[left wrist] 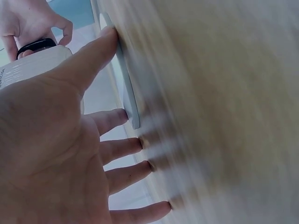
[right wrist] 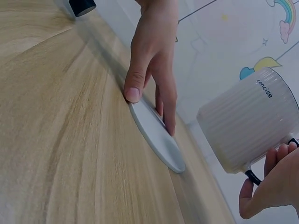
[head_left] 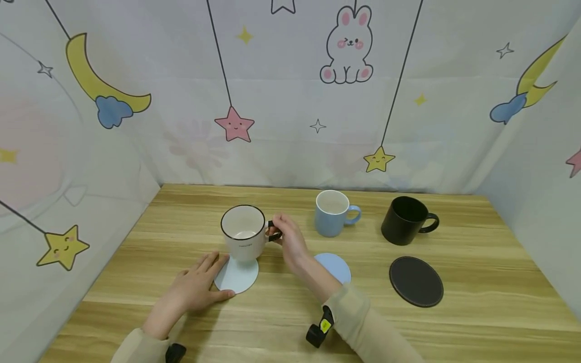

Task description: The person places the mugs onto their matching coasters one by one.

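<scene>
The desk (head_left: 476,282), filling the lower half of the head view, is showing light wood with a streaky grain and a soft satin sheen. The white mug (head_left: 243,232) at centre is looking like glazed ceramic, ribbed down its side, with a glossy black rim and handle. The pale coaster (head_left: 238,276) under it is reading smooth and matt. At right, the black mug (head_left: 405,220) is gleaming faintly, and the black coaster (head_left: 415,281) is staying dull. Printed cloth backdrop (head_left: 290,101) is hanging matt and slightly creased.

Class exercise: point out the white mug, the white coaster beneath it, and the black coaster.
white mug (head_left: 243,237): head view, on its outer wall below the rim.
white coaster (head_left: 238,279): head view, on its bare front part.
black coaster (head_left: 415,281): head view, on its centre.
</scene>
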`<action>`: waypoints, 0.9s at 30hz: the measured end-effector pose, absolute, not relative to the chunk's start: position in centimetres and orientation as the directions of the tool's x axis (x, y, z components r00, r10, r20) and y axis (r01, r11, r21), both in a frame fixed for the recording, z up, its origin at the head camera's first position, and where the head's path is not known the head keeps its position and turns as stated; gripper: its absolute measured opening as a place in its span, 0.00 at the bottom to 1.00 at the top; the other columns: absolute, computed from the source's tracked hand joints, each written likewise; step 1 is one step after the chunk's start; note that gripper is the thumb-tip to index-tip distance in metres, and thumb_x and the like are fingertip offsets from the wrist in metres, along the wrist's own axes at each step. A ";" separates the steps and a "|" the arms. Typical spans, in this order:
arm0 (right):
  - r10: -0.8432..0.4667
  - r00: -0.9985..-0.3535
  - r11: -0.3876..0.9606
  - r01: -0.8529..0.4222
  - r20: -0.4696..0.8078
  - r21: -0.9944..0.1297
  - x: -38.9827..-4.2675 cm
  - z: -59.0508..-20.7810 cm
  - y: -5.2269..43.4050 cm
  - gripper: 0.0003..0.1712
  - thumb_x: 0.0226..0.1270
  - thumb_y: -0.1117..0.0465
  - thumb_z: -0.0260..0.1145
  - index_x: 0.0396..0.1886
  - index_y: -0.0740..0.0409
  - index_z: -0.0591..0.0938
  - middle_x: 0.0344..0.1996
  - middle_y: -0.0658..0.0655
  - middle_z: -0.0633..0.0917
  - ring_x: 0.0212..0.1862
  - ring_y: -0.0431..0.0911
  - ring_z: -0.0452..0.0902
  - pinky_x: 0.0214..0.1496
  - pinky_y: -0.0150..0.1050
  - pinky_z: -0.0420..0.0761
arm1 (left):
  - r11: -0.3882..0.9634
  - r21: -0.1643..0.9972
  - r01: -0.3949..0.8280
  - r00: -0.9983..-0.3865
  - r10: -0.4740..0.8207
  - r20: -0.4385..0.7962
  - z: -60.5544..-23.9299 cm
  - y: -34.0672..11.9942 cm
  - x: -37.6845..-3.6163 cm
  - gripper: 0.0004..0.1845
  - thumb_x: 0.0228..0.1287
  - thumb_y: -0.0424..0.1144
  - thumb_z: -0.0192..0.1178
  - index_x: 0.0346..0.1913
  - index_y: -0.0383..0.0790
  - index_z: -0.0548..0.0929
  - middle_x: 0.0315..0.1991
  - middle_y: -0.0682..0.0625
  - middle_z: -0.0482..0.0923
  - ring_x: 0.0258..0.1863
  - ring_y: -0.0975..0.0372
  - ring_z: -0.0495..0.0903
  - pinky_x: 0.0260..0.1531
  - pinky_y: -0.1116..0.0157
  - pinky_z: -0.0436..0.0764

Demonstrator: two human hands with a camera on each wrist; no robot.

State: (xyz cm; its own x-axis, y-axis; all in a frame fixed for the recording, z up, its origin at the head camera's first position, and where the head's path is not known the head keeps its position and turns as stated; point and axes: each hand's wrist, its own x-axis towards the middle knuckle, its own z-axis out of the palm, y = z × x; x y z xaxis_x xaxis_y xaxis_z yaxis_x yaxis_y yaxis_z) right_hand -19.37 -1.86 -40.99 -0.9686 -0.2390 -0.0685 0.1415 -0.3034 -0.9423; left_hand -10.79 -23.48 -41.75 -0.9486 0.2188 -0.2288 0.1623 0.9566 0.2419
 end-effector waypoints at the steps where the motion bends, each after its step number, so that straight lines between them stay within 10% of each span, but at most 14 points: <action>1: -0.242 -0.968 -0.304 0.142 -0.068 -0.942 -19.3 -41.0 -1.9 0.17 0.75 0.60 0.48 0.21 0.50 0.70 0.22 0.45 0.73 0.35 0.40 0.71 0.49 0.40 0.66 | 0.957 0.241 0.161 -0.949 0.218 -0.229 -41.7 -23.5 -10.8 0.49 0.55 0.66 0.60 0.73 0.41 0.59 0.74 0.34 0.54 0.72 0.37 0.54 0.56 0.29 0.62; 27: -0.288 -0.955 -0.318 0.163 -0.068 -0.934 -17.5 -42.6 -2.2 0.16 0.74 0.60 0.47 0.23 0.49 0.70 0.21 0.44 0.73 0.35 0.40 0.71 0.49 0.39 0.66 | 0.959 0.231 0.163 -0.958 0.210 -0.196 -41.9 -23.5 -10.4 0.53 0.55 0.67 0.60 0.73 0.32 0.57 0.74 0.35 0.53 0.72 0.38 0.55 0.57 0.32 0.63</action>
State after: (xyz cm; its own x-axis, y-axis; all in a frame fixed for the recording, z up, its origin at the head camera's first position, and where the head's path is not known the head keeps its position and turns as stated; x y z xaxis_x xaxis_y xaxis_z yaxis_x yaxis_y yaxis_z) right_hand -17.46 -2.21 -42.59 -0.9553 -0.2878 -0.0682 0.1625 -0.3181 -0.9340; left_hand -10.39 -23.52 -41.89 -0.9579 0.2102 -0.1957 0.1632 0.9591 0.2314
